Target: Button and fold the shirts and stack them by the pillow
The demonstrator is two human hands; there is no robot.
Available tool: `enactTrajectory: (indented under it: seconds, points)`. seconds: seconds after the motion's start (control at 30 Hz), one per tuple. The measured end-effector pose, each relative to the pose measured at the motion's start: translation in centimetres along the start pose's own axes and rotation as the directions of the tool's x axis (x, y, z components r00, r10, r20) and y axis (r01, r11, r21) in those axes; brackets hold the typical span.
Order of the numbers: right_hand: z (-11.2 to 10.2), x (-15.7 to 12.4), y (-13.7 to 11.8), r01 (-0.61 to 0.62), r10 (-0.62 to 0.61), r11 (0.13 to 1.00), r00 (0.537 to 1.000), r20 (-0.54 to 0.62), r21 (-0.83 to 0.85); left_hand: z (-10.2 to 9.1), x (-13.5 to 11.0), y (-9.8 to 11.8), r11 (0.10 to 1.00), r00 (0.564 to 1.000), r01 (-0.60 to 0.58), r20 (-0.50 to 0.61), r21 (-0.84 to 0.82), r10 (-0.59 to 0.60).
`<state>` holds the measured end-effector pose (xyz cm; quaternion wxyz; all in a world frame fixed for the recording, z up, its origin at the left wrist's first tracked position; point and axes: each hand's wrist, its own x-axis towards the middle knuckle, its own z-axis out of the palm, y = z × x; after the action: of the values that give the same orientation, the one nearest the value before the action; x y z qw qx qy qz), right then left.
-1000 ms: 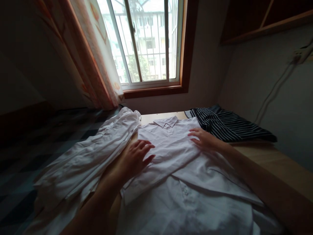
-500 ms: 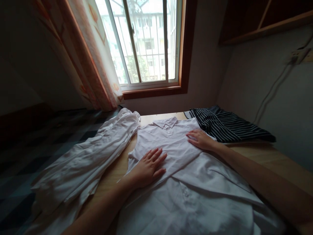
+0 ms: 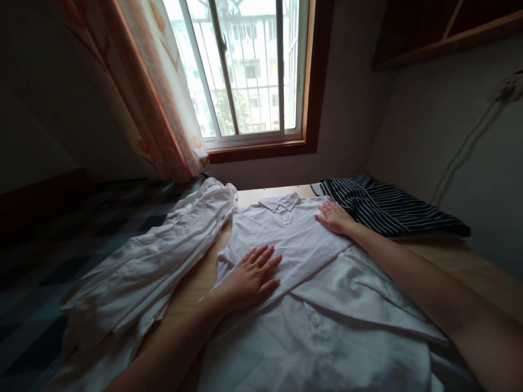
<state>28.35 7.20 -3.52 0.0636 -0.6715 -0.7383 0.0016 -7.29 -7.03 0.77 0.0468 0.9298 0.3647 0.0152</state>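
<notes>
A white collared shirt (image 3: 286, 231) lies spread on a wooden table, its collar toward the window and its lower part creased and partly folded over nearer me. Flat on the shirt's left side rests my left hand (image 3: 253, 277), fingers stretched out and slightly spread. My right hand (image 3: 335, 218) presses on the upper right of the shirt near the shoulder, palm down with fingers extended. Neither hand grips anything. Under both palms the cloth is hidden.
Left of the shirt lies a crumpled white garment (image 3: 163, 261), reaching over a dark checked cloth (image 3: 36, 305). A black-and-white striped garment (image 3: 379, 207) sits at the table's (image 3: 461, 267) far right. Beyond are a curtain (image 3: 151, 109) and a window (image 3: 253, 71).
My right hand has slid up the shirt, away from me toward the shoulder. The left hand stays in place on the cloth. The whole view has shifted slightly.
</notes>
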Motion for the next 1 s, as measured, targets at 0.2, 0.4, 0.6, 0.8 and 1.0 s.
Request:
enactTrajectory:
  seconds: [0.2,0.4,0.6,0.8,1.0]
  points:
    - [0.3,0.9,0.9,-0.046,0.046,0.998,0.999,0.001,0.034,0.0,0.1,-0.1,1.000,1.000,-0.002,0.014,0.022,0.001]
    - [0.3,0.5,0.5,-0.117,0.117,0.993,0.993,0.007,0.020,0.2,0.0,-0.2,1.000,1.000,-0.014,-0.007,0.008,0.014]
    - [-0.2,0.4,0.5,-0.107,0.106,0.994,0.994,0.035,0.011,0.1,0.0,0.0,1.000,1.000,0.005,0.005,-0.004,-0.005]
    - [-2.2,-0.8,-3.0,-0.069,0.060,0.994,0.993,-0.102,-0.084,0.1,0.0,-0.1,1.000,1.000,-0.005,-0.012,-0.006,0.005]
    - [-1.1,-6.0,-12.2,0.387,-0.370,0.916,0.916,-0.157,0.104,0.0,0.0,0.1,1.000,1.000,0.009,0.008,0.015,-0.009]
